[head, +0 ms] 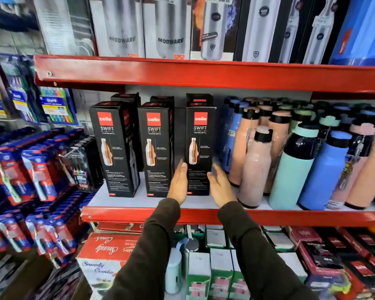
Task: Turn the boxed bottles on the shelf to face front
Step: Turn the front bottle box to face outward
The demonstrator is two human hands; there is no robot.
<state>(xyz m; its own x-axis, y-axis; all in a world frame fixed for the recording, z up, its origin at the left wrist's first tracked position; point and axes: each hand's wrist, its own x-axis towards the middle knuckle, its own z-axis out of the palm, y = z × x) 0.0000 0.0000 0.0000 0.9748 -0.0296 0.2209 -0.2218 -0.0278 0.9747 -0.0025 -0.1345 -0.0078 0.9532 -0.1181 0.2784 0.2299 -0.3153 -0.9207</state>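
While the left hand [179, 182] lies flat and open, fingers straight, against the left side of the right-most black boxed bottle [199, 146], the right hand [220, 187] hangs spread and empty just off the box's right edge, at about four o'clock from its middle, gripping nothing. That box stands upright on the white shelf board [121, 201] with its printed front toward the camera. At nine o'clock from it stands a second boxed bottle [157, 148], and farther the same way a third boxed bottle [114, 148], both upright and front-facing, with more black boxes behind them. At three o'clock crowd loose bottles, a pale pink bottle [256, 167] nearest. Dark sleeves [158, 245] cross the red shelf lip [121, 214] at six o'clock.
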